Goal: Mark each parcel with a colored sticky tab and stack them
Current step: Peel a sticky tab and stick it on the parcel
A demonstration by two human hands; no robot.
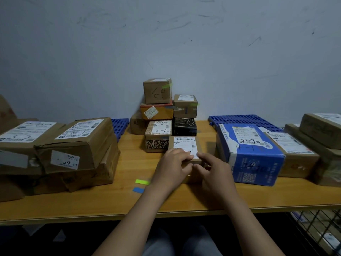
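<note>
Small brown parcel mid-tabletop, white label up. Left grip rests its fingers on the top; right grip touches the label's near edge. Green tab and blue tab lie just left, flat. Parcel stack behind, by the wall; blue box to the right

Both bare forearms reach forward from the lower edge of the view and converge, bringing the hands close together, palms down. The left hand lies with its fingers gently bent. The right hand angles inward, index finger stretched toward the left fingertips, thumb apart below it.
</note>
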